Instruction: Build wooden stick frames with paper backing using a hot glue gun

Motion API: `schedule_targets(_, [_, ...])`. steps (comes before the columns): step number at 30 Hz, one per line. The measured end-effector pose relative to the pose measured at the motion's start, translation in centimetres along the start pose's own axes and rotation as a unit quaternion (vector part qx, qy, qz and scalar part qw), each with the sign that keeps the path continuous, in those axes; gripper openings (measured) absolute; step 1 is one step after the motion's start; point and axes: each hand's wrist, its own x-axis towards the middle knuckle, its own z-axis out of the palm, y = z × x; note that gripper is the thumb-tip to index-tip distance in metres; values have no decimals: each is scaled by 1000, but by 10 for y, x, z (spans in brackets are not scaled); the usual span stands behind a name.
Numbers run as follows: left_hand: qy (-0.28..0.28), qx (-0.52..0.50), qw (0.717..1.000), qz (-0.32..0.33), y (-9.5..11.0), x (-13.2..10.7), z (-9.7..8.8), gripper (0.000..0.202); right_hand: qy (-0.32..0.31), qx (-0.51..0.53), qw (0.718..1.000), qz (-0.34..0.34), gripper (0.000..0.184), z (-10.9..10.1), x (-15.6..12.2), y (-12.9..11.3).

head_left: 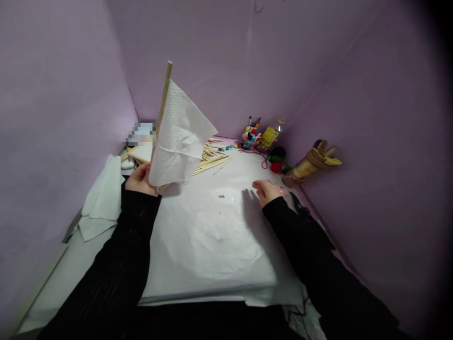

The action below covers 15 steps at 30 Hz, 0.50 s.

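Note:
My left hand (140, 179) is closed around the lower part of a small flag, above the left side of the table. The flag is a pale wooden stick (165, 97) with a triangular piece of white textured paper towel (180, 137) along one side, creased across its middle. Part of the grip is hidden behind the paper. On the right, my right hand (266, 191) hovers over the white-covered table (212, 245), fingers loosely stretched to the left and no object visible in them. A small red light (281, 191) glows beside it. A dark object (300, 206), partly hidden, lies by my right forearm.
Several thin wooden sticks (212, 163) lie at the back. Behind stand a cup of pens (251, 136), yarn balls (276, 166) and a tilted jar (307, 165). White cloth or paper (104, 193) lies at left. Walls enclose three sides.

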Motion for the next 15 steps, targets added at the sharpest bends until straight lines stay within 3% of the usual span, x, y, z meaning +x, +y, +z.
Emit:
schedule_targets(6, [7, -4, 1000, 16, -6, -13, 6, 32, -41, -131, 991, 9, 29, 24, -14, 4])
schedule_targets(15, [0, 15, 1000, 6, -6, -12, 7, 37, -76, -163, 983, -43, 26, 29, -28, 4])
